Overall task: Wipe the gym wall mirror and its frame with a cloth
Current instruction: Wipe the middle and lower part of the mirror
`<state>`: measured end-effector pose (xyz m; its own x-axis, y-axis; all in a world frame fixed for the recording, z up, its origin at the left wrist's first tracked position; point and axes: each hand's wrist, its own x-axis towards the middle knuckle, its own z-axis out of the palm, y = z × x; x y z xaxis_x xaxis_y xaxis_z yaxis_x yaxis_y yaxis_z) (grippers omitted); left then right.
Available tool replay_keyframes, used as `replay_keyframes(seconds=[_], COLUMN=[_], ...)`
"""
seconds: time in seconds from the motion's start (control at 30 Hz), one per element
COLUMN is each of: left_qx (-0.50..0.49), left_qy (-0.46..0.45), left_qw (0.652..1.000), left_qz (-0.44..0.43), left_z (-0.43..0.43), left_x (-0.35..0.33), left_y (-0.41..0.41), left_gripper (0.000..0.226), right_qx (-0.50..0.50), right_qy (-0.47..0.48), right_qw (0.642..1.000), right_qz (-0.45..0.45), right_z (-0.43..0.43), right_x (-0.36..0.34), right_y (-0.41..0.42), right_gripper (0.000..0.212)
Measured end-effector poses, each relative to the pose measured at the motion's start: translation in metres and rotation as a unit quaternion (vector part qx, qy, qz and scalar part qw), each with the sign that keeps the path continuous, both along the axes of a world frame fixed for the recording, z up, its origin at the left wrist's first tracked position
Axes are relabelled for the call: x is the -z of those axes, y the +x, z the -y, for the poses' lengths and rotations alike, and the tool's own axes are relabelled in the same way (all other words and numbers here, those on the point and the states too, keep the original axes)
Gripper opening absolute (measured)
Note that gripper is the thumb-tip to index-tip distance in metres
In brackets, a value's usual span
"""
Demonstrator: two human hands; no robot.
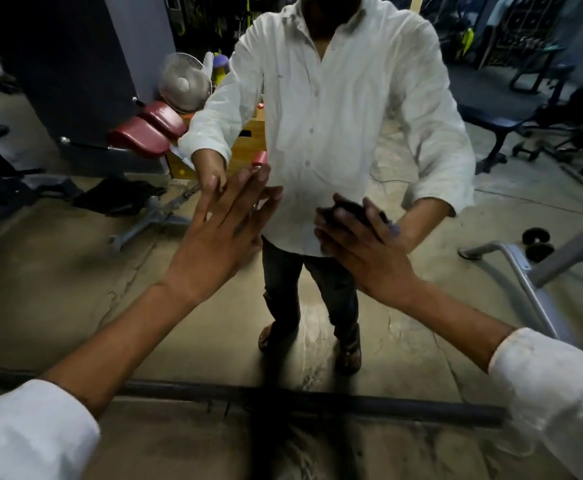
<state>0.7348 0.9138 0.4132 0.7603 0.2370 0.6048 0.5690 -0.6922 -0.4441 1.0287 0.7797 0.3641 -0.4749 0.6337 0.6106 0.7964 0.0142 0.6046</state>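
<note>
The wall mirror (75,271) fills most of the view and reflects a person in a white shirt and the gym behind. Its dark lower frame (317,401) runs across the bottom. My left hand (220,237) is flat against the glass with fingers spread and holds nothing. My right hand (362,247) presses a dark cloth (347,207) onto the glass near the middle. Only the cloth's upper edge shows past my fingers. Both white sleeves sit in the lower corners.
The concrete floor (179,452) lies below the frame. Reflected in the glass are a red padded bench (148,128), a fan (184,81), a grey metal machine frame (525,271) and dumbbells (537,242).
</note>
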Motion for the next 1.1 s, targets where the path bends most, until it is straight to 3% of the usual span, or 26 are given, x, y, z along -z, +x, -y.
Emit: replay_keyframes(seconds=[0.07,0.17,0.37,0.43,0.57,0.7,0.8,0.9,0.97,1.03,1.1], left_qx=[0.008,0.024,0.009,0.002,-0.012,-0.039,-0.056,-0.065,-0.072,-0.08,-0.079], left_qy=[-0.002,0.005,-0.008,-0.02,-0.044,-0.062,-0.066,-0.07,-0.064,-0.063,-0.063], left_qw=[1.0,1.0,0.999,0.999,0.997,0.994,0.993,0.992,0.992,0.992,0.992], left_qz=[0.003,0.012,0.034,0.033,0.057,0.076,0.08,0.082,0.081,0.075,0.07], left_z=[-0.001,-0.005,0.001,0.006,0.019,0.031,0.038,0.042,0.044,0.046,0.045], left_x=[0.0,0.001,0.005,0.005,0.008,0.011,0.013,0.012,0.011,0.011,0.011], left_y=[0.0,0.0,0.003,0.004,0.007,0.016,0.021,0.02,0.02,0.02,0.019], left_gripper=[0.1,0.094,0.1,0.101,0.101,0.107,0.107,0.105,0.108,0.112,0.113], right_qx=[-0.006,0.024,0.007,-0.005,0.008,-0.018,-0.057,-0.086,-0.106,-0.129,-0.157], right_qy=[-0.003,-0.032,-0.215,-0.219,-0.109,-0.054,-0.099,-0.185,-0.237,-0.215,-0.148], right_qw=[1.0,0.995,0.939,0.941,0.982,0.995,0.98,0.943,0.925,0.94,0.97], right_qz=[0.004,0.088,0.269,0.259,0.157,0.081,0.162,0.264,0.276,0.229,0.112], right_z=[0.007,0.025,0.074,0.071,0.051,0.043,0.044,0.037,0.026,0.013,-0.004], right_x=[-0.011,0.022,0.102,0.093,0.052,0.045,0.074,0.107,0.115,0.104,0.08], right_y=[0.008,0.02,0.048,0.047,0.04,0.031,0.032,0.032,0.026,0.013,-0.003], right_gripper=[0.058,0.058,0.078,0.068,0.059,0.054,0.054,0.05,0.05,0.049,0.042])
